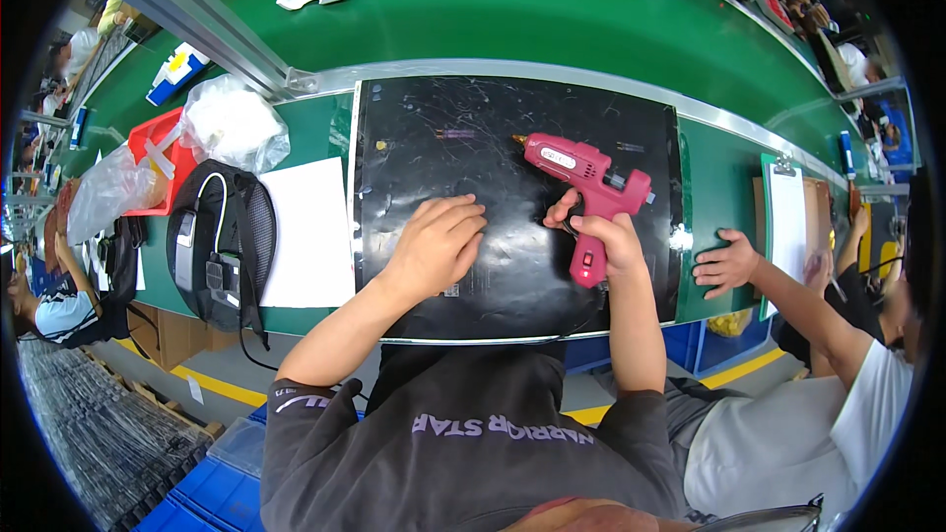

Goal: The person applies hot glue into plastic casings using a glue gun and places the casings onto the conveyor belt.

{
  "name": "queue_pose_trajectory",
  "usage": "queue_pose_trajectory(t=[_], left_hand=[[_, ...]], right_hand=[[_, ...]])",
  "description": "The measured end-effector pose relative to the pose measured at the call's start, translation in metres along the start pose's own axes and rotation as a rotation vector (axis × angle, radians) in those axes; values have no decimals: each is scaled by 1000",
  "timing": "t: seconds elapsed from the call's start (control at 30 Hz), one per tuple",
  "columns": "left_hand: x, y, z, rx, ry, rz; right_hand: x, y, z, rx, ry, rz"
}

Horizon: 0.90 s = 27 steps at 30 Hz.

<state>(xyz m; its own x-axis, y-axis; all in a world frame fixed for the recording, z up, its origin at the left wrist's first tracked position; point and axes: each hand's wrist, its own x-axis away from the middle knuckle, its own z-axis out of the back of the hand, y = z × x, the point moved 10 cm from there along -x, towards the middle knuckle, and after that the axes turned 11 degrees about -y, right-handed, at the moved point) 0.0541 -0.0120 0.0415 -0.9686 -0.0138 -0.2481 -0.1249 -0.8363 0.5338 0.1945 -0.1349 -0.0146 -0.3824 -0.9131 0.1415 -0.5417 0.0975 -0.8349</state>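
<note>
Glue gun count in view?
1: the pink glue gun in the right hand, over the black mat. Others farther off could be hidden or too small to tell.

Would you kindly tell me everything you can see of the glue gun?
The glue gun has a pinkish-red, plastic-looking body with a white label, a brass-coloured nozzle pointing toward the picture's left and slightly up, and a red switch low on its handle. The right hand grips that handle over the black mat; whether it touches the mat is unclear.
</note>
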Motion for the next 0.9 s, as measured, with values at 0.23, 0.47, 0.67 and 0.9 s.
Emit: queue_pose_trajectory(t=[0.23, 0.47, 0.67, 0.9], left_hand=[[-3, 1, 4, -18, 9, 28], [-3, 0, 0, -30, -18, 36], [-2, 3, 0, -13, -11, 35], [6, -14, 7, -15, 104, 104]], right_hand=[[0, 0, 0, 8, -1, -3], [0, 0, 1, 14, 6, 0], [2, 0, 0, 24, -6, 4], [1, -2, -2, 17, -14, 5]])
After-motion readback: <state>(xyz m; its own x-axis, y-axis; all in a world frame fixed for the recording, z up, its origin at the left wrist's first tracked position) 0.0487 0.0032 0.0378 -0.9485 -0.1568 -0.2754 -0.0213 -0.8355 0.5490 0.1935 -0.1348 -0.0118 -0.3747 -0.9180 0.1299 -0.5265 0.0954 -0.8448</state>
